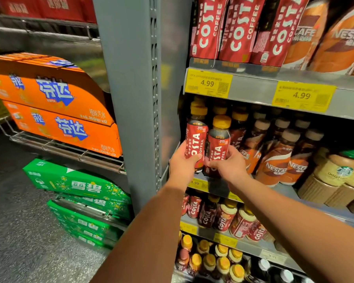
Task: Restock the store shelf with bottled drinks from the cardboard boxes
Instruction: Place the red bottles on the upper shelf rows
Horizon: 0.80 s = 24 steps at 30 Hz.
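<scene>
Grey store shelving (131, 78) holds rows of bottled coffee, with orange drink cartons (55, 103) racked to its left above green cartons (80, 186) near the floor. A person's left hand (182, 164) and right hand (231, 166) each wrap fingers round the lower half of a red Costa bottle, the left bottle (195, 137) and right bottle (218, 144) upright and touching at the front left end of a shelf (286, 190), just beside brown Nescafé bottles (274, 160), under yellow price tags (208, 83)
</scene>
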Available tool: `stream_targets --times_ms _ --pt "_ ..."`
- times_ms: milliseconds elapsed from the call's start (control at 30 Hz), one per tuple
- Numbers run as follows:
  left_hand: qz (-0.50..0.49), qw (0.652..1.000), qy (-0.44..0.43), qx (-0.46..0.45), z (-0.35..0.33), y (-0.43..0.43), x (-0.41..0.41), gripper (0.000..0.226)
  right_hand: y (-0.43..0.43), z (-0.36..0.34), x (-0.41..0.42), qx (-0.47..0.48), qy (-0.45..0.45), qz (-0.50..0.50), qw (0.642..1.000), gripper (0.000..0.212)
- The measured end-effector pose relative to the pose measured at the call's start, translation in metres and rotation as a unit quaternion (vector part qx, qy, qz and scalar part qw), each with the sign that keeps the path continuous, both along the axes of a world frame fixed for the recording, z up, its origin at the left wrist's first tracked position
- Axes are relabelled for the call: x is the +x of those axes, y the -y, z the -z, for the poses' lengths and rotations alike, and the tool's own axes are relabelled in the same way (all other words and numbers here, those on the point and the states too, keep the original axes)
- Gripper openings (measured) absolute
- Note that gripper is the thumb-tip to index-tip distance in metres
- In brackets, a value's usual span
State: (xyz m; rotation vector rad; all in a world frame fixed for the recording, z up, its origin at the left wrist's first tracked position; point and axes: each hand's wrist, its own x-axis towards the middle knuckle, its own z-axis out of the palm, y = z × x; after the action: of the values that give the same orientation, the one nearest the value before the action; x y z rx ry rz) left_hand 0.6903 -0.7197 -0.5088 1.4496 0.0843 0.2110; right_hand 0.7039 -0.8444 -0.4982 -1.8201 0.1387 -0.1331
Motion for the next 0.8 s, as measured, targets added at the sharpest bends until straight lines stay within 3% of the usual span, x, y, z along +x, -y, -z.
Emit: stream_targets --times_ms 367,467,567,733,800 --pt "-0.020 0.999 -0.033 0.021 0.019 -0.002 -0.005 0.036 -0.005 -0.002 0.000 -0.020 -0.017 0.008 1.000 0.055" --pt "-0.023 0.993 -0.073 0.092 0.026 -0.003 -0.012 0.046 -0.005 0.002 -0.001 -0.036 -0.018 0.001 0.999 0.056" --pt "-0.030 0.968 -0.159 0.194 0.024 -0.005 -0.026 0.056 -0.002 0.005 0.000 -0.082 -0.087 -0.010 0.993 0.051" --pt "-0.014 0.944 -0.152 0.293 -0.009 -0.006 -0.057 0.033 0.013 -0.022 -0.028 -0.221 -0.164 -0.050 0.960 0.054" --pt "0.005 0.906 -0.140 0.398 -0.033 -0.004 -0.072 0.029 0.022 -0.046 -0.050 -0.328 -0.162 -0.088 0.926 0.053"
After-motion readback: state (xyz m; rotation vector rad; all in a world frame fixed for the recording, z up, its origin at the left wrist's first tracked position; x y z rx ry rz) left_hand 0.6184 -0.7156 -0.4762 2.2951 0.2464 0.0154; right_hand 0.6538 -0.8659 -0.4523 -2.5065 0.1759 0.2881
